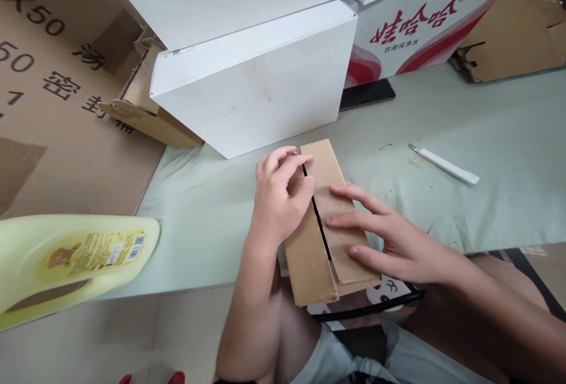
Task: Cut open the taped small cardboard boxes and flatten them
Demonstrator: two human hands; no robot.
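Note:
A small brown cardboard box [309, 248] lies at the table's front edge, its near end jutting past it. Two top flaps meet along a dark, narrow slit. My left hand [280, 195] is curled over the far left part of the box, index finger and thumb bent across the slit onto the right flap. Spread fingers of my right hand [380, 230] lie on that right flap and press it down. What is inside the box stays hidden. To the right, a white utility knife [446, 166] rests on the table, its blade tip showing.
White boxes [256, 83] stand along the back, with a black phone [369, 95] beside them. An open carton [515, 30] sits at the back right. A large carton [57, 107] and a yellow bottle [79, 260] occupy the left. Pale green cloth [198, 225] covers the table.

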